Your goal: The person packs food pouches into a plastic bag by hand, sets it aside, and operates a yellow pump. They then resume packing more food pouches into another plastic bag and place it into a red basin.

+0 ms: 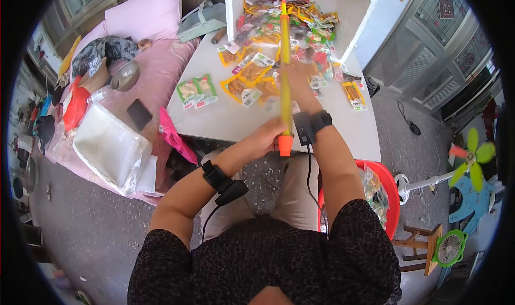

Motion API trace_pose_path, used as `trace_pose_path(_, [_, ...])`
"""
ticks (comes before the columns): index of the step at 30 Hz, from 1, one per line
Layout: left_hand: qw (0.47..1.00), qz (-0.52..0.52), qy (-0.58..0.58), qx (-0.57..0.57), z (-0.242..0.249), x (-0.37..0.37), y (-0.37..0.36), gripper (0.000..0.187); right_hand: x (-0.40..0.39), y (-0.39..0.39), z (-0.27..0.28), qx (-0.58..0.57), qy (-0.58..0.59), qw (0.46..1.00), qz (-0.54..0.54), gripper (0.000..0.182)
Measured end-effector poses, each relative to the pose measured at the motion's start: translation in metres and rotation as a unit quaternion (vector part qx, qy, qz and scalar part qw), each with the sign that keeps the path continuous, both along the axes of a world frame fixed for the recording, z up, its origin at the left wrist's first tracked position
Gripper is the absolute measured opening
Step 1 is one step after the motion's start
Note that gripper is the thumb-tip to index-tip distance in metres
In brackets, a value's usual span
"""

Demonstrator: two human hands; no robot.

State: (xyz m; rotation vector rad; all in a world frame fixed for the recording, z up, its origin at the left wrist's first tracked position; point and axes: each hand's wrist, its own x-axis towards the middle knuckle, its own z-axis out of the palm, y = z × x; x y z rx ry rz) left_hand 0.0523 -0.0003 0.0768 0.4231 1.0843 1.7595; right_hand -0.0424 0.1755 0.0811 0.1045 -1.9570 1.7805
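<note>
A long yellow stick [285, 42] with orange ends runs from near my lap up toward the foam box. My left hand [268, 136] is closed round its lower part, just above the orange end. My right hand [299, 82] is over the table among the packets, beside and partly behind the stick; its fingers are blurred and partly hidden, so their grip does not show. Several yellow-edged snack packets [249, 87] lie left of the right hand. Farther left are green-edged packets [197, 92]. Another yellow packet [354, 94] lies at the right.
A white foam box [357, 20] lies open toward me on the white table [214, 120], with many packets spilling out. A red tub [396, 197] of packets stands right of my legs. Left is a pink-covered bed [161, 74]; right are a fan [470, 157] and wooden stool [421, 246].
</note>
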Motion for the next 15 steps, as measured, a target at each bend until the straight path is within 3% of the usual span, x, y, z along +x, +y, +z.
trace_pose_path(2, [0.999,0.041,0.013,-0.006,0.0,-0.023,0.009,0.033,-0.019,0.005,-0.001,0.007,-0.007,1.0,-0.011,0.016])
trace_pose_path(4, [0.997,0.069,0.024,-0.003,-0.003,-0.04,0.016,0.031,-0.018,-0.006,0.026,-0.066,-0.101,0.992,-0.034,0.017])
trace_pose_path(7, [0.993,0.104,0.045,-0.026,-0.015,-0.045,0.019,0.032,-0.033,-0.003,0.009,-0.088,-0.127,0.988,0.007,0.018])
trace_pose_path(8, [0.992,0.112,0.057,-0.032,-0.021,-0.042,0.018,0.033,-0.032,-0.001,0.001,0.142,-0.048,0.987,-0.057,0.018])
trace_pose_path(9, [0.991,0.11,0.065,-0.041,-0.024,-0.037,0.017,0.034,-0.023,-0.001,-0.007,0.363,0.034,0.924,-0.117,0.018])
trace_pose_path(10, [0.99,0.109,0.073,-0.049,-0.025,-0.028,0.015,0.035,-0.018,-0.001,-0.014,0.562,0.113,0.802,-0.168,0.018])
trace_pose_path(13, [0.989,0.112,0.074,-0.062,-0.032,-0.001,0.008,0.035,-0.024,0.002,-0.058,0.47,0.11,0.871,-0.092,0.023])
trace_pose_path(15, [0.991,0.116,0.035,-0.063,-0.03,0.019,0.004,0.035,-0.015,-0.002,-0.074,0.215,0.014,0.976,0.019,0.028])
